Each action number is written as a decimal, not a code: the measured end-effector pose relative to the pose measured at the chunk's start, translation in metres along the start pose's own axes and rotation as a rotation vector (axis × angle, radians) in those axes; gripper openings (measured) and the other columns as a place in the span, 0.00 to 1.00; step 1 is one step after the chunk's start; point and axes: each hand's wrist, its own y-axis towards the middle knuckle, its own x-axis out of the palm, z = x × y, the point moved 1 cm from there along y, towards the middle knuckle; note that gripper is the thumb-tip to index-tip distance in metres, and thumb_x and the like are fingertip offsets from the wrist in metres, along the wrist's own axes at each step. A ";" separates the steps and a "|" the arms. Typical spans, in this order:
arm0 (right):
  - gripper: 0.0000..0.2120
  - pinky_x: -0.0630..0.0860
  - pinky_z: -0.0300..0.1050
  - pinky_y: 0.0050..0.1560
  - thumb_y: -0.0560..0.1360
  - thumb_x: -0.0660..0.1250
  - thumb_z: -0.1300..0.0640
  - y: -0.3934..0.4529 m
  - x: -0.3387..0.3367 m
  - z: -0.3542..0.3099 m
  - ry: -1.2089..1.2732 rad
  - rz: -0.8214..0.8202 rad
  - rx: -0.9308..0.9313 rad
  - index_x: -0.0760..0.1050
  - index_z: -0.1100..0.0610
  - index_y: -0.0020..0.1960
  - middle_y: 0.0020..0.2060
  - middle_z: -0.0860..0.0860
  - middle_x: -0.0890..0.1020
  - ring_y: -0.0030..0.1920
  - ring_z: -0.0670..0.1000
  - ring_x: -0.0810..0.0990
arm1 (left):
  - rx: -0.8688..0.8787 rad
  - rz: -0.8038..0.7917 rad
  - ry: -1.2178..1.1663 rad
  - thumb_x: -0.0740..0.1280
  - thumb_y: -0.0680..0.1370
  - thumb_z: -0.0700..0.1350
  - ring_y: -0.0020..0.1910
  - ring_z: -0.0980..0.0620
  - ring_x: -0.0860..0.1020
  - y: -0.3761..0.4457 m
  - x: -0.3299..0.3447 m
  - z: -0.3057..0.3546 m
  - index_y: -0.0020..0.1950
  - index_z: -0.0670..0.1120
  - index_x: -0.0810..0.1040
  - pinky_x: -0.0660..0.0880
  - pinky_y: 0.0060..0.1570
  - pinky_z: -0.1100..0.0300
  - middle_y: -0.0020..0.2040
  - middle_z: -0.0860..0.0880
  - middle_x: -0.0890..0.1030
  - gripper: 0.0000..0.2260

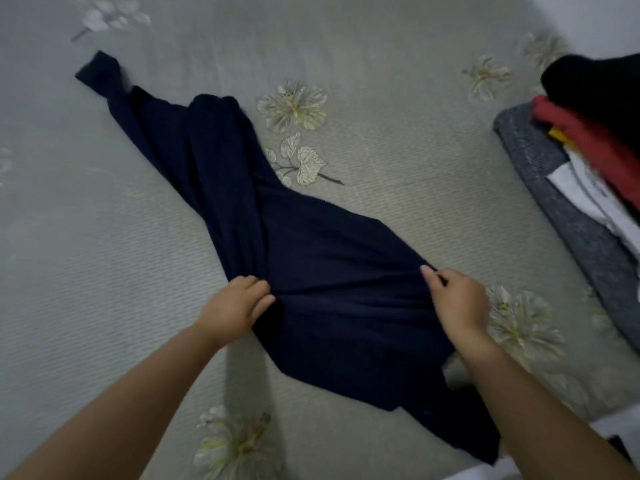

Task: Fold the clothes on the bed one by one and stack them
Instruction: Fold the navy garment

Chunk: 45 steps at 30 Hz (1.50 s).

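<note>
The dark navy knitted garment (311, 258) lies stretched diagonally across the grey-green bed cover with pale printed flowers (398, 150); its near end runs under the right forearm and its lower corner is hard to separate from the shadow at the bed edge. What kind of garment it is cannot be told, since the fabric is bunched lengthwise and one narrow end (100, 72) trails far beyond the fingers toward the upper left. The left hand (232, 308) pinches a gathered fold at the garment's left edge, fingers curled into the cloth, fingertips partly buried. The right hand (457, 299) grips the opposite edge; its thumb lies on top of the fabric, the other fingers are hidden beneath, so their exact closure is only inferred from the puckered cloth between the two hands. Well to the right of the right-hand fingers, cut off by the frame, sits a pile of clothes (595, 143): black on top, red below, a yellow sliver, white pieces, all resting on a grey speckled textile (554, 188). Whether that pile is folded cannot be made out.
</note>
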 end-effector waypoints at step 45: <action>0.33 0.66 0.51 0.64 0.75 0.64 0.51 0.016 0.068 -0.129 -0.038 -0.348 -0.500 0.54 0.58 0.74 0.66 0.60 0.67 0.65 0.59 0.67 | -0.745 0.000 0.091 0.55 0.79 0.56 0.74 0.47 0.51 -0.016 -0.002 -0.004 0.75 0.49 0.49 0.58 0.68 0.51 0.76 0.46 0.52 0.29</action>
